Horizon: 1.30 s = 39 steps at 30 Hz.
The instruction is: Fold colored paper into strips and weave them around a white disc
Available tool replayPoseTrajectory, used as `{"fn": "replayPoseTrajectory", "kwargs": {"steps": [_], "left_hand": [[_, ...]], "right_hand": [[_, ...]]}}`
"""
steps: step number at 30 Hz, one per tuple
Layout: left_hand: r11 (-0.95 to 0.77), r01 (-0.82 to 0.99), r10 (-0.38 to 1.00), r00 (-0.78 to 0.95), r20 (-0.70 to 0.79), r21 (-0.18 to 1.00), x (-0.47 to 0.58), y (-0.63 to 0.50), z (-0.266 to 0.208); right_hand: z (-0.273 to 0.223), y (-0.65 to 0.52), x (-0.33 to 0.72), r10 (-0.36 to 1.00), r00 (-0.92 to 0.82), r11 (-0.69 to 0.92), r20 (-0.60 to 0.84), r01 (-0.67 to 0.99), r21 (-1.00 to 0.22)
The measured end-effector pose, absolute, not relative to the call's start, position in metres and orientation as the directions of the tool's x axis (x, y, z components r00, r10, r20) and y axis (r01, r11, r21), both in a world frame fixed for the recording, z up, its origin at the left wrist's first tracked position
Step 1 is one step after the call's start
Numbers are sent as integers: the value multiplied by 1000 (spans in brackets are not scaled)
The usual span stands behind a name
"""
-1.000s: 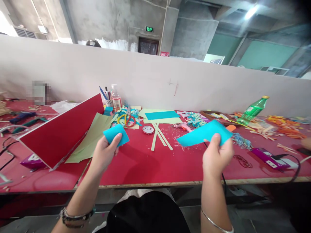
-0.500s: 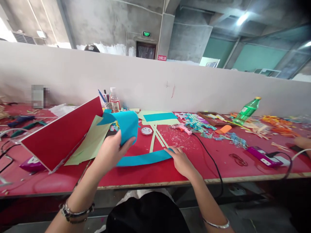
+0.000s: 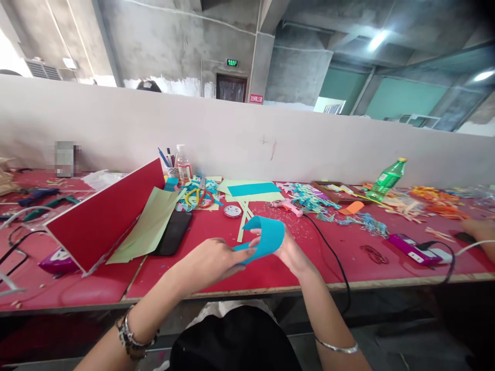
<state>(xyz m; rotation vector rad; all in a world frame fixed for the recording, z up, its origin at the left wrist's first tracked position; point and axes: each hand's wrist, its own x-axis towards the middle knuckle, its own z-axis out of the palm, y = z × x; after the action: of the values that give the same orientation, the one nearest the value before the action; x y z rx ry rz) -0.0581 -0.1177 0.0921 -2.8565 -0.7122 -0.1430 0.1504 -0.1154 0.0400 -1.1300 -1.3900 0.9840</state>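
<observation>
Both hands hold a strip of blue paper (image 3: 273,236), which bends into a loop above the red tabletop (image 3: 266,275). My left hand (image 3: 218,260) pinches its lower left end, fingers pointing right. At the right curve of the loop is my right hand (image 3: 291,252), its fingers partly hidden behind the paper. Just beyond the loop lie narrow pale green strips (image 3: 242,221) and a round white disc (image 3: 232,211). A pink glue gun (image 3: 288,207) with a black cord rests to the right of them.
A red board (image 3: 112,216) leans at left beside pale green paper (image 3: 145,226) and a dark flat phone-like slab (image 3: 172,234). Scissors (image 3: 199,198) lie on paper scraps. A green bottle (image 3: 389,179) and purple power strip (image 3: 415,251) are at right. Another person's hand (image 3: 479,232) shows at the edge.
My left hand has come right and down with the blue paper, uncovering the scissors and dark slab. The strip, earlier stretched along the table, is now lifted and curled between both hands.
</observation>
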Motion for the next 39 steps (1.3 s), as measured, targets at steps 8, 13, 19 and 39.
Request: {"fn": "replayPoseTrajectory", "kwargs": {"steps": [8,13,19,39], "left_hand": [[-732,484,503,859,-99,479,-81,-103,72],[-408,504,398,849,-348,762,-94,-90,63],[-341,507,353,849,-393,792,-101,-82,62],[-297,574,779,608,-154,763,-126,-83,58]], "right_hand": [[56,-109,176,954,-273,58,123,-232,-971],[50,-124,205,925,-380,-29,32,-154,-988],[57,-148,219,869,-486,87,-93,334,-938],[66,-100,246,999,33,-32,-13,648,-761]]}}
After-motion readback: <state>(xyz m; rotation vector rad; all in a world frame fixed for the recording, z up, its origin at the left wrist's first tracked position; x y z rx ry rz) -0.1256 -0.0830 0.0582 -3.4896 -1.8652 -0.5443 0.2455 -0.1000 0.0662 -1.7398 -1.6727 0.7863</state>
